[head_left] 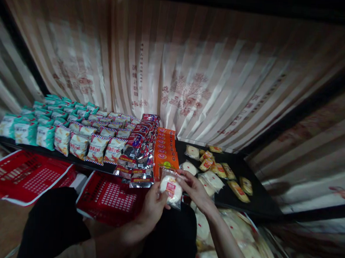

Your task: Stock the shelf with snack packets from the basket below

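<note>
A round white cracker in a clear plastic packet [171, 188], with a red and white label, is held up in front of my knees. My left hand [152, 205] grips its lower left side, the thumb across the front. At the packet's upper right edge, the fingers of my right hand [196, 189] pinch the plastic. Just behind it lie orange packets [167, 148] in an overlapping row. Similar round white packets [211, 181] and several small yellow packets [239, 191] are scattered on the black shelf [261, 200] to the right.
Teal and white snack bags [26, 131], striped snack bags [97, 147] and dark red-purple packets [139, 142] stand in rows at left. Red baskets [118, 195] sit below the shelf. More round packets [242, 234] fill a container at lower right. A patterned curtain [193, 68] hangs behind.
</note>
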The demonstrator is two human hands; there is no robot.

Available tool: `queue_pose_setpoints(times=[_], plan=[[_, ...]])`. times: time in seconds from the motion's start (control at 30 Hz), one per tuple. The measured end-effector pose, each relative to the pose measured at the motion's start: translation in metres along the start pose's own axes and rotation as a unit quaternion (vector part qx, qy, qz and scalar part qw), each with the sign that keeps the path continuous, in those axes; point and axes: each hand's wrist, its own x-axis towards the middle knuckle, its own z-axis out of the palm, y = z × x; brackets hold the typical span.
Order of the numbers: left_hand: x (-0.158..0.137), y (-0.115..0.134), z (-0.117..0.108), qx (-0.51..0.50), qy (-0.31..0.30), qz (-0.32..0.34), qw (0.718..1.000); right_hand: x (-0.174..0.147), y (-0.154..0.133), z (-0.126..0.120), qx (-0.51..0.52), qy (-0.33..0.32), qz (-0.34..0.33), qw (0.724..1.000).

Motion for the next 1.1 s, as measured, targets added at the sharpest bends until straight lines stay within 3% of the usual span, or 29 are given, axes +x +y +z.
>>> queue_pose_setpoints(times=[0.3,0.57,0.7,0.9,1.0,1.1], plan=[[0.002,0.001,0.008,-0.027,-0.008,-0.01,1.0,-0.006,0.005,0.001,0.09,0.057,0.066,0.992],[0.013,0.009,0.017,-0.044,0.008,-0.076,0.996,-0.001,0.014,-0.004,0.142,0.096,0.046,0.984],[0.024,0.015,0.024,-0.06,0.013,-0.06,0.996,0.002,0.022,-0.008,0.168,0.087,0.05,0.981],[0.049,0.017,0.033,-0.054,0.04,-0.067,0.995,0.014,0.035,-0.014,0.14,0.074,0.051,0.986],[0.063,0.02,0.036,-0.04,0.064,-0.05,0.996,0.031,0.051,-0.021,0.089,0.121,0.018,0.989],[0.073,0.023,0.037,-0.042,0.084,-0.039,0.995,0.051,0.071,-0.029,-0.036,0.177,-0.005,0.984]])
